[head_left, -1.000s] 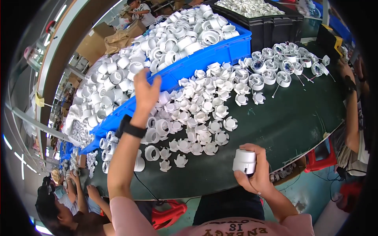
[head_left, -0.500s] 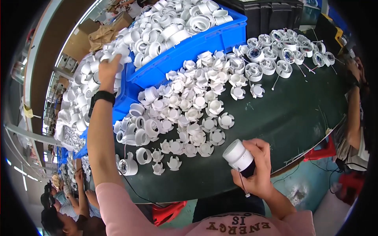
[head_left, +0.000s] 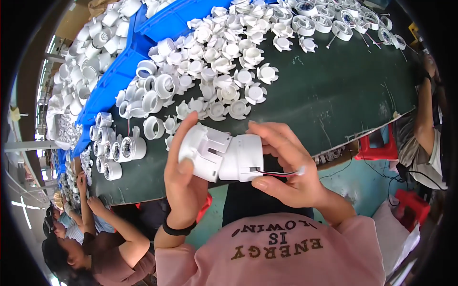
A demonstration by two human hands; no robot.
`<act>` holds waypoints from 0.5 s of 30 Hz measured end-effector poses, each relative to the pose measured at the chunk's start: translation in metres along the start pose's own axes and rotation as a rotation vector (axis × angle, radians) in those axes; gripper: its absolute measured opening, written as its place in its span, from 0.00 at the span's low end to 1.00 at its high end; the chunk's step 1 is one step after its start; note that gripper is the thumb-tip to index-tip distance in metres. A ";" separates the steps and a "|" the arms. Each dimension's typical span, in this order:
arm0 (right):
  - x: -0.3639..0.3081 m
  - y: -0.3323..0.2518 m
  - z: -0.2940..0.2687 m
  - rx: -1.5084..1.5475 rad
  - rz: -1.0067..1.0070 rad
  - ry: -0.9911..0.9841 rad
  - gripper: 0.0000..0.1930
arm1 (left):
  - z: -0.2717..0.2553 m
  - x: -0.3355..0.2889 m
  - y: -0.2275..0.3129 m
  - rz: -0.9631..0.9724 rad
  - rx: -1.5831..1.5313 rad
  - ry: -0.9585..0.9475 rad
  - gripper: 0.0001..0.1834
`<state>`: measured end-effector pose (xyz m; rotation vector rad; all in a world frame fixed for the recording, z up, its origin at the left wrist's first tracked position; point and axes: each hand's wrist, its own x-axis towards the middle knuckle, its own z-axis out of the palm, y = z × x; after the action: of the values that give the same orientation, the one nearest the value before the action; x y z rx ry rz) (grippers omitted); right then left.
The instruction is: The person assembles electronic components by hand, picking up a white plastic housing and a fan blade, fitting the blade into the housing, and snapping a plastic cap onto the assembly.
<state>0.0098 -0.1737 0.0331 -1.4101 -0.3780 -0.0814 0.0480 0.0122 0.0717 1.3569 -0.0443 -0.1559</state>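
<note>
Observed: a person at a dark green table [head_left: 343, 90], both hands raised over its near edge, left of that edge's middle. Left hand [head_left: 179, 178]: thumb and fingers clamped on the closed end of a slotted white housing [head_left: 202, 151]. Right hand [head_left: 303, 181]: fingers above, thumb below, clamped on a plain white cylinder [head_left: 244, 157]. The two pieces meet end to end, lying roughly level; how deeply one seats in the other, cannot tell. A thin wire lead [head_left: 279, 173], dark and red, leaves a notch in the cylinder and runs past the right thumb to a small pale connector [head_left: 301, 170].

Writing: three rows of dark block letters on the chest of the pink shirt [head_left: 286, 264], inverted in the head view; the top row bends into a fold. Any marking on the white pieces is too small to make out.

On the table: bladed white fan wheels [head_left: 226, 93] heaped from the middle toward the far edge; wired round units [head_left: 305, 26] along the far edge, to the right; ring collars [head_left: 153, 127] and assembled units [head_left: 132, 148] near the left end. A blue bin [head_left: 107, 78] of white cups [head_left: 102, 37] stands at the far left corner.
</note>
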 end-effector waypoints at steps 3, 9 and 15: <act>-0.006 0.003 0.005 -0.096 -0.022 -0.021 0.36 | -0.009 -0.017 -0.011 0.016 0.081 -0.168 0.40; -0.017 0.003 0.021 -0.250 -0.061 -0.067 0.36 | -0.012 -0.036 -0.027 0.080 0.226 -0.143 0.31; -0.024 0.002 0.029 -0.235 0.016 -0.069 0.31 | -0.018 -0.045 -0.049 0.372 0.348 -0.094 0.26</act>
<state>-0.0184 -0.1489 0.0275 -1.6511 -0.4248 -0.0658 0.0011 0.0253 0.0224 1.6613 -0.4165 0.1070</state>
